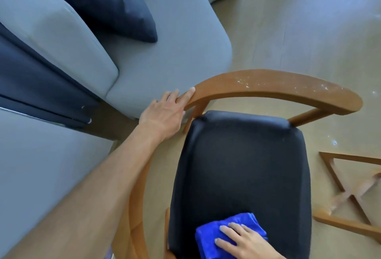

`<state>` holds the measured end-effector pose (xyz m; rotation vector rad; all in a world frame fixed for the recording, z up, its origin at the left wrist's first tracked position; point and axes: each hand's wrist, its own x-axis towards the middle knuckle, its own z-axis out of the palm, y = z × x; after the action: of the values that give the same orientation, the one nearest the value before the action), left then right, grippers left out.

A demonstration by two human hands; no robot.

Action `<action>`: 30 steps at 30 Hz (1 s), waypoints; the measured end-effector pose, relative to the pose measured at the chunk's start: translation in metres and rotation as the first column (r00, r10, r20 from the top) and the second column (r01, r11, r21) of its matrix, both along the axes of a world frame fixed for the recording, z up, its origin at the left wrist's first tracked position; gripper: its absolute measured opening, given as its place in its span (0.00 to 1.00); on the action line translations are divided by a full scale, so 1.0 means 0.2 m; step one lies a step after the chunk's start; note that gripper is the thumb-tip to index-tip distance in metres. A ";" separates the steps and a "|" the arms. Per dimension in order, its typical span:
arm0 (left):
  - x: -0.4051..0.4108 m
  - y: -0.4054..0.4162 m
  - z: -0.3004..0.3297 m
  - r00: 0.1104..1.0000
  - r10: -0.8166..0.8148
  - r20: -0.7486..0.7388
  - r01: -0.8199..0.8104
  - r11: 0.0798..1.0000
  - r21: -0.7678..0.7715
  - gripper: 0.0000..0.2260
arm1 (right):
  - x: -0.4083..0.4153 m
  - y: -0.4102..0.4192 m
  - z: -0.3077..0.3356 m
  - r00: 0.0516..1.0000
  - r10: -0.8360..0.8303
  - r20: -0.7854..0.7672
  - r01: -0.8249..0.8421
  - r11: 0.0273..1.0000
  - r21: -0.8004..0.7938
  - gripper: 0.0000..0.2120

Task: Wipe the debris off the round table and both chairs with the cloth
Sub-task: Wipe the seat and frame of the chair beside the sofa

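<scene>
The cloth (226,234), bright blue and bunched, lies on the near part of the chair's black seat (241,166). The right hand (245,242) lies flat on top of it, fingers straight and spread, pressing it to the seat rather than gripping it. The left hand (165,112) is at the left end of the backrest (274,85), a curved wooden rail; its fingers curl over the rail's outer edge and the thumb lies along the top, so it has hold of the wood. The left forearm runs from the lower left corner up to that rail.

White crumbs (247,83) speckle the top of the rail, thickest near its middle and toward its right end. A few more white bits (334,142) lie on the floor to the right of the chair.

Just behind and left of the chair stands a grey sofa (175,52), its rounded seat corner near the left hand. A dark blue cushion (103,5) leans on it, and dark fabric (41,85) hangs down between the sofa sections at the left. At the right edge, a crossed wooden frame (350,195) sits on the floor, blurred, with pale dust on one bar.

The floor (299,32) is pale wood planking with light glare at the upper right.
</scene>
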<state>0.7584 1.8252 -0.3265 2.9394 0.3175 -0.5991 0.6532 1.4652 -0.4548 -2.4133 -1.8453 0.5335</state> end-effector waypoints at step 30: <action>-0.44 -0.09 0.07 0.978 0.029 0.206 -0.072 0.976 0.203 0.25 | -0.02 -0.26 -0.13 0.977 -0.209 0.035 0.212 0.965 -0.152 0.33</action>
<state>0.6713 1.8064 -0.3124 3.1473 0.4576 -0.2708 0.6499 1.4138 -0.4801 -2.6813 -1.5794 0.6604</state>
